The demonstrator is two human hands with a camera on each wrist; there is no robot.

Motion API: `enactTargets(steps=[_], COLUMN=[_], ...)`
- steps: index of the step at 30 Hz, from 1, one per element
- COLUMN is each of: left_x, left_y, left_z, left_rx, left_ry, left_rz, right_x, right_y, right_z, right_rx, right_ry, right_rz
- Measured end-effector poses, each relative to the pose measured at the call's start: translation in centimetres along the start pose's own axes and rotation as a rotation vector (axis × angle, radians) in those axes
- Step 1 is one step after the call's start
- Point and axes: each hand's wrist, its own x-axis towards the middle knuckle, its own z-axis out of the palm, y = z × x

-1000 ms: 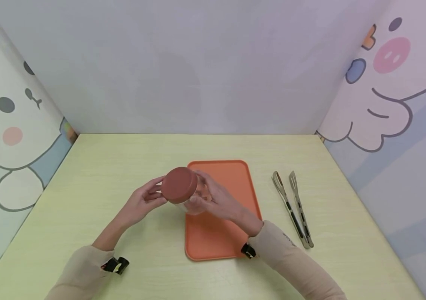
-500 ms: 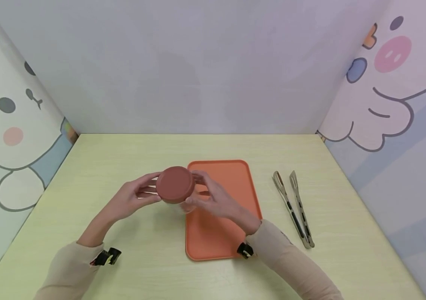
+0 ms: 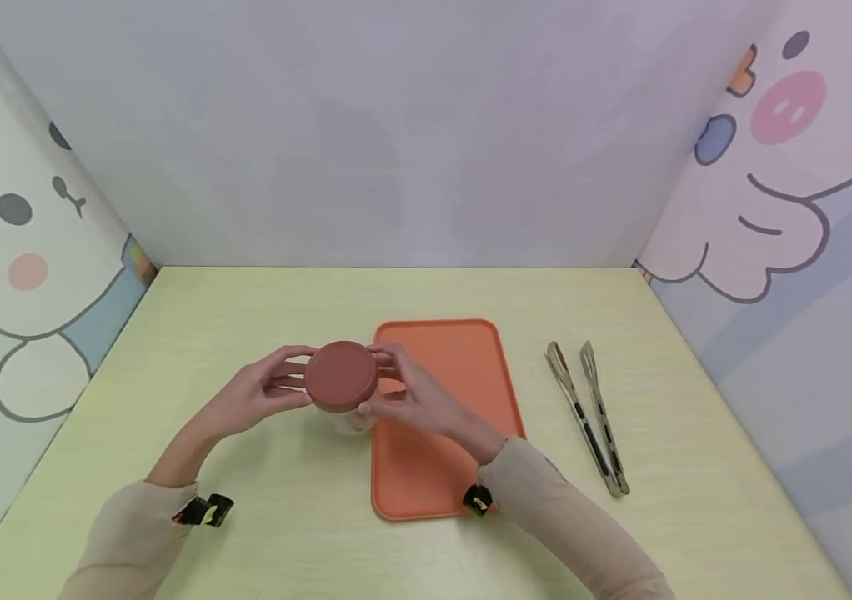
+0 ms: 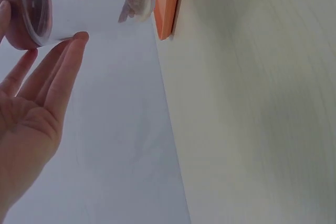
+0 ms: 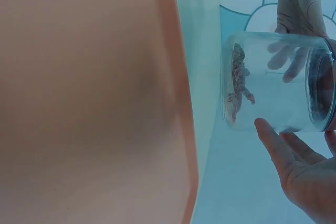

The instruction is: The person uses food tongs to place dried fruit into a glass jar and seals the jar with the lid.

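Observation:
A clear jar (image 5: 278, 87) with a reddish-brown lid (image 3: 341, 375) is held roughly upright between both hands, just left of the orange tray. Several brown, irregular pieces (image 5: 239, 80) lie at its bottom. My left hand (image 3: 246, 398) holds the jar's left side at the lid, thumb in front and fingertips behind. On the other side, my right hand (image 3: 422, 400) grips the jar, its thumb near the lid's front edge and its fingers on the clear wall. In the right wrist view the left fingers show through the jar.
The orange tray (image 3: 426, 479) lies flat on the pale yellow-green table (image 3: 283, 533), partly under the right forearm. Metal tongs (image 3: 583, 422) with black grips lie to its right. A grey wall (image 3: 396, 167) stands behind the table, and cartoon-printed walls (image 3: 771, 225) flank it.
Both hands have carried the jar a little left, away from the tray's middle. The jar, which leaned before, now stands more upright. Tray and tongs have not moved.

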Motion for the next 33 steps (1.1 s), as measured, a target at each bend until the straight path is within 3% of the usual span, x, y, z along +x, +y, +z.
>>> enactTargets(steps=[12, 24, 33], left_x=[0.0, -0.3, -0.4], left_y=[-2.3, -3.3, -3.9], left_z=[-1.3, -2.4, -2.6], left_rx=[-0.001, 0.015, -0.030], left_ry=[-0.030, -0.039, -0.061], left_rz=[-0.010, -0.026, -0.016], right_x=[1.6, 2.8, 3.3], right_y=[1.9, 3.0, 6.1], right_z=[1.0, 2.0, 2.5], right_rx=[0.075, 0.137, 0.115], right_ry=[0.010, 0.033, 0.045], right_rz=[0.029, 0.034, 0.050])
